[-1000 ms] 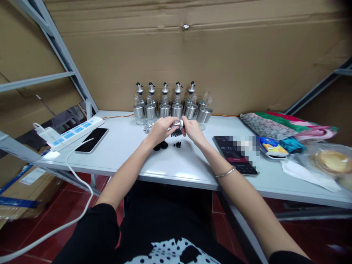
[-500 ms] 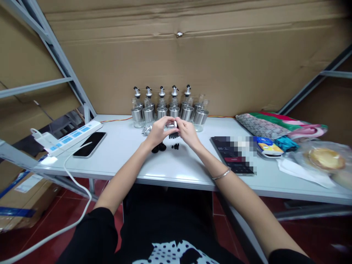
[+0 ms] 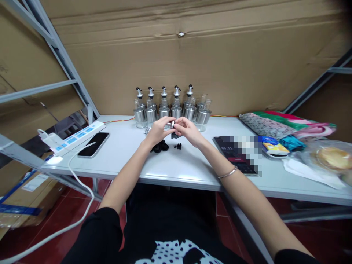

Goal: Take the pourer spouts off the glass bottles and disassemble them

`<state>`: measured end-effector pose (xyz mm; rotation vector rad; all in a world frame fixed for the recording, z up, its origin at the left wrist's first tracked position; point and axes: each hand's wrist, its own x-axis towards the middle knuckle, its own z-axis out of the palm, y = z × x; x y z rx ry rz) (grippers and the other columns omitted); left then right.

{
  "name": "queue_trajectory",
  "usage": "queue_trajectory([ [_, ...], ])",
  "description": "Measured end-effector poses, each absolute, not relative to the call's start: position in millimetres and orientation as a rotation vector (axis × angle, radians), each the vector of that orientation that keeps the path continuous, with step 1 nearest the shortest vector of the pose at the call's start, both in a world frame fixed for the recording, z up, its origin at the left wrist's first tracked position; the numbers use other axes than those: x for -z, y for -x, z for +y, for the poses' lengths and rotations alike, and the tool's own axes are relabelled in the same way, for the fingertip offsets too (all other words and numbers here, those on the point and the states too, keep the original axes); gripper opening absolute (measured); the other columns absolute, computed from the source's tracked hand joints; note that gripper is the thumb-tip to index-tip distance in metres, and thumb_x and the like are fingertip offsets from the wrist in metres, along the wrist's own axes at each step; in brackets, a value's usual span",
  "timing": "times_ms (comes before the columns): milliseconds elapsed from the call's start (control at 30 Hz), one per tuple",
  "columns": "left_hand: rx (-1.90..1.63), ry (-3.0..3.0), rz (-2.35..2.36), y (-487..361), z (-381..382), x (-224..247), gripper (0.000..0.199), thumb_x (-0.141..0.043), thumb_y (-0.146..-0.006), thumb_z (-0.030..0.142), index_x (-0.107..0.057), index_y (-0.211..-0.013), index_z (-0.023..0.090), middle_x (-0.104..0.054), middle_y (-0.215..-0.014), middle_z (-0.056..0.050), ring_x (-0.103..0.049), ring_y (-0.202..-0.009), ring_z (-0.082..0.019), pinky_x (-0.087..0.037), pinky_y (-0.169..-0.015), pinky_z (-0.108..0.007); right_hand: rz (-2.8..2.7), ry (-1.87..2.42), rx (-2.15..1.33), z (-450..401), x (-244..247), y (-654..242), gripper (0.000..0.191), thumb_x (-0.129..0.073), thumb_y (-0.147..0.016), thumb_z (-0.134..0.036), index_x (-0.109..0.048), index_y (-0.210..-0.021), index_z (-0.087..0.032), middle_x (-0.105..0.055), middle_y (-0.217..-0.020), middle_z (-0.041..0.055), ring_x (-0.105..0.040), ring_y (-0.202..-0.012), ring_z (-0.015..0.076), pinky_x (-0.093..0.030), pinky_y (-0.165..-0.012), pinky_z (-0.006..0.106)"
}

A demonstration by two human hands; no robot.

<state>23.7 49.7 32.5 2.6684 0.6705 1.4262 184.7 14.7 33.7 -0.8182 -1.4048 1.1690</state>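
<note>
In front of the bottles, my left hand (image 3: 158, 132) is closed, thumb and fingers pinching a small silver metal piece (image 3: 172, 124), perhaps a pourer part. My right hand (image 3: 188, 130) meets it from the other side, fingertips pressed together at the piece; whether they hold a separate small part is hidden. Below my hands lie black round caps or rings (image 3: 164, 146) and several tiny black pieces (image 3: 178, 146). More short black pieces (image 3: 174, 135) lie just behind, partly covered by my right hand. Shiny parts (image 3: 149, 130) show beyond my left hand.
Two rows of steel-sleeved glass bottles (image 3: 164, 112) stand at the back, several at the rear with pourer tops. On the left are a power strip (image 3: 79, 136) and a phone (image 3: 94, 145). A tablet (image 3: 233, 154), bright cloth (image 3: 288, 124) and wrapped food (image 3: 332, 156) lie right.
My right hand's fingers have shifted their hold, and more of the silver piece's end shows between my hands. The whole view has moved slightly.
</note>
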Motion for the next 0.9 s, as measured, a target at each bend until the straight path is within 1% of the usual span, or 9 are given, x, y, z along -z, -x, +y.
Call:
queue_trajectory([
  [100, -1.390, -2.628, 0.724, -23, 48, -36, 0.028, -0.069, -0.078, 0.029, -0.064, -0.100, 0.014, -0.068, -0.090, -0.006, -0.063, -0.082, -0.015, -0.050, -0.075, -0.026, -1.435, 0.815, -1.124, 15, -34, -184, 0.036, -0.073, -0.064, -0.043, -0.050, -0.080, -0.020, -0.054, -0.059, -0.0065, -0.049, -0.052, 0.0075, -0.039, -0.052, 0.023],
  [200, -1.349, -2.599, 0.753, -22, 46, -38, 0.028, -0.071, -0.075, 0.029, -0.065, -0.098, 0.014, -0.068, -0.088, -0.005, -0.063, -0.079, -0.014, -0.050, -0.073, -0.024, -1.464, 0.832, -1.082, 16, -33, -183, 0.031, -0.071, -0.066, -0.038, -0.050, -0.079, -0.019, -0.056, -0.060, -0.0053, -0.052, -0.055, 0.0088, -0.042, -0.056, 0.024],
  [367, -1.326, -2.639, 0.727, -21, 48, -38, 0.032, -0.071, -0.076, 0.027, -0.063, -0.104, 0.014, -0.069, -0.097, -0.008, -0.065, -0.088, -0.016, -0.050, -0.080, -0.027, -1.437, 0.794, -1.060, 21, -30, -186, 0.031, -0.073, -0.062, -0.033, -0.052, -0.079, -0.020, -0.059, -0.067, -0.0046, -0.054, -0.061, 0.0092, -0.045, -0.061, 0.025],
  [467, -1.377, -2.646, 0.728, -22, 50, -35, 0.033, -0.069, -0.077, 0.025, -0.062, -0.107, 0.013, -0.069, -0.100, -0.009, -0.065, -0.090, -0.017, -0.051, -0.082, -0.029, -1.419, 0.789, -1.100, 21, -31, -187, 0.033, -0.075, -0.062, -0.036, -0.053, -0.082, -0.020, -0.060, -0.067, -0.0042, -0.057, -0.064, 0.0101, -0.046, -0.063, 0.026],
  [600, -1.472, -2.638, 0.699, -23, 49, -32, 0.037, -0.066, -0.080, 0.027, -0.058, -0.114, 0.014, -0.066, -0.107, -0.011, -0.064, -0.094, -0.017, -0.052, -0.085, -0.031, -1.339, 0.827, -1.222, 17, -34, -187, 0.040, -0.072, -0.065, -0.050, -0.054, -0.085, -0.020, -0.060, -0.069, -0.0036, -0.058, -0.063, 0.0095, -0.045, -0.058, 0.023],
  [667, -1.493, -2.655, 0.672, -24, 48, -31, 0.039, -0.065, -0.082, 0.027, -0.056, -0.117, 0.015, -0.063, -0.113, -0.012, -0.063, -0.099, -0.018, -0.052, -0.087, -0.031, -1.312, 0.863, -1.268, 17, -35, -186, 0.043, -0.069, -0.066, -0.057, -0.053, -0.080, -0.019, -0.058, -0.065, -0.0037, -0.056, -0.059, 0.0082, -0.042, -0.053, 0.021],
  [733, -1.491, -2.681, 0.663, -26, 47, -30, 0.039, -0.063, -0.082, 0.027, -0.055, -0.118, 0.015, -0.062, -0.116, -0.012, -0.061, -0.104, -0.018, -0.051, -0.088, -0.032, -1.312, 0.884, -1.289, 17, -35, -186, 0.046, -0.068, -0.066, -0.060, -0.051, -0.075, -0.019, -0.055, -0.060, -0.0049, -0.052, -0.053, 0.0069, -0.038, -0.050, 0.020],
  [800, -1.469, -2.695, 0.666, -27, 47, -29, 0.037, -0.064, -0.082, 0.028, -0.057, -0.117, 0.016, -0.064, -0.112, -0.011, -0.061, -0.102, -0.019, -0.051, -0.088, -0.033, -1.320, 0.877, -1.296, 18, -34, -188, 0.047, -0.069, -0.064, -0.061, -0.049, -0.072, -0.019, -0.052, -0.057, -0.0055, -0.049, -0.051, 0.0061, -0.037, -0.048, 0.021],
  [900, -1.451, -2.672, 0.649, -27, 48, -29, 0.035, -0.066, -0.080, 0.032, -0.060, -0.110, 0.015, -0.067, -0.102, -0.010, -0.064, -0.093, -0.018, -0.051, -0.083, -0.031, -1.316, 0.847, -1.297, 19, -33, -191, 0.046, -0.074, -0.061, -0.057, -0.052, -0.072, -0.018, -0.053, -0.058, -0.0050, -0.049, -0.052, 0.0062, -0.039, -0.052, 0.022],
])
